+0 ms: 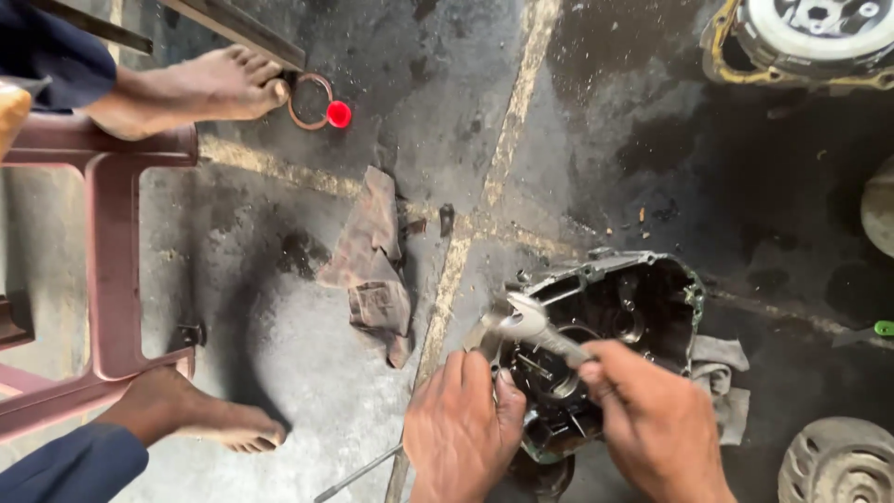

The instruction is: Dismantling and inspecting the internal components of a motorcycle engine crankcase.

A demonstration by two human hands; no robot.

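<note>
Floor: stained, oily concrete [279, 354] with pale painted lines crossing, seen from above.
Left hand: [463, 424] at 6 o'clock, pressed knuckles-up against the near rim of the engine case, fingers curled over its edge; bracing rather than clutching anything loose.
Right hand: [652, 419] toward 5 o'clock, fist closed round the handle of a metal wrench [533, 328], head of it pointing up to 10 o'clock over the opening.
Engine case: [652, 298] dark metal housing just right of centre, open side up, cover already off, shaft and round parts showing inside; sitting on a grey cloth [724, 373] that pokes out at its 3 o'clock side.
Progress: judging by the open housing and the wrench set on something inside, well into the strip-down or rebuild; which way the fastener goes cannot be told, and inner parts remain in place.
Thin rod: [358, 473] lying on the floor at 7 o'clock, just beside the left wrist.
Finned disc: [838, 461] round grey part at 4 o'clock, well apart from the case.
Rag: [372, 270] brown, crumpled, at 9 o'clock of the case.
Stool: [112, 261] reddish plastic frame at far 9 o'clock, another person's bare feet [200, 88] above and below it.
Ring and cap: copper ring [309, 101] with a red cap [339, 114] touching it, at 11 o'clock.
Cover: [810, 37] round engine part at 1 o'clock, farthest off.
</note>
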